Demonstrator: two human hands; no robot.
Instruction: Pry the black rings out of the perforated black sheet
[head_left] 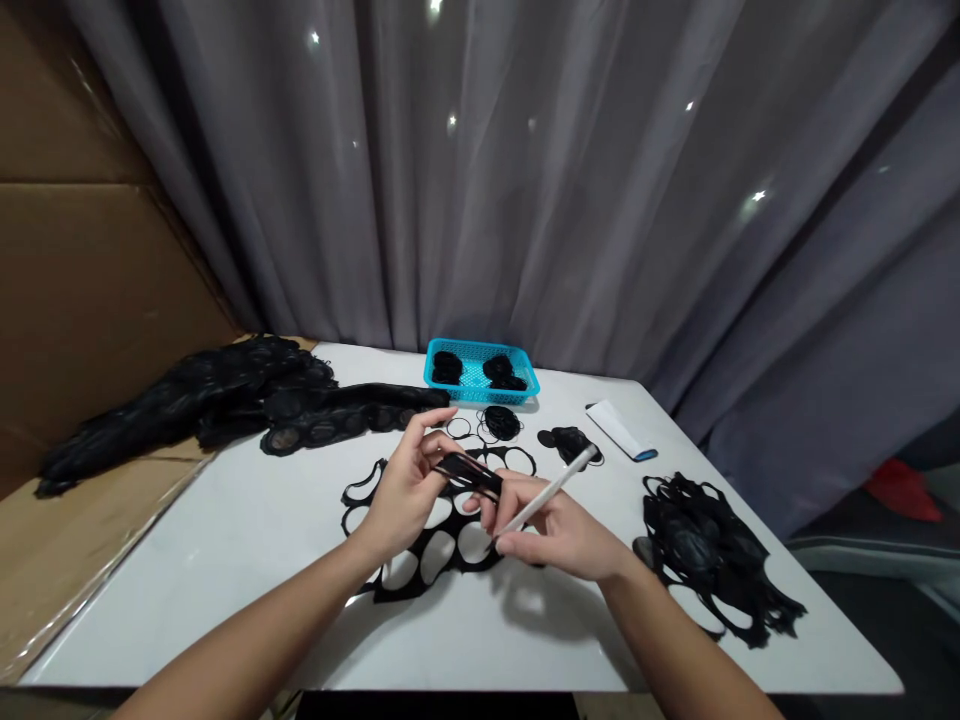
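Between my two hands a bundle of thin black rings [471,474] is stretched above the table. My left hand [411,487] holds its left end, fingers bent around it. My right hand [541,520] grips the right end and also holds a thin white stick-like tool [547,494], which points up to the right. Beneath my hands lies a black sheet with large round holes [397,592]. Just beyond are a small heap of black rings [502,423] and a loose thin ring [458,428]. Another small black bunch [572,445] lies to the right.
A blue basket [482,398] with black ring bundles stands at the back. Black sheet material [187,400] is piled at the left by cardboard [90,280]. A white packet [621,430] and a heap of holed black scraps [712,550] lie right on the white table [225,580].
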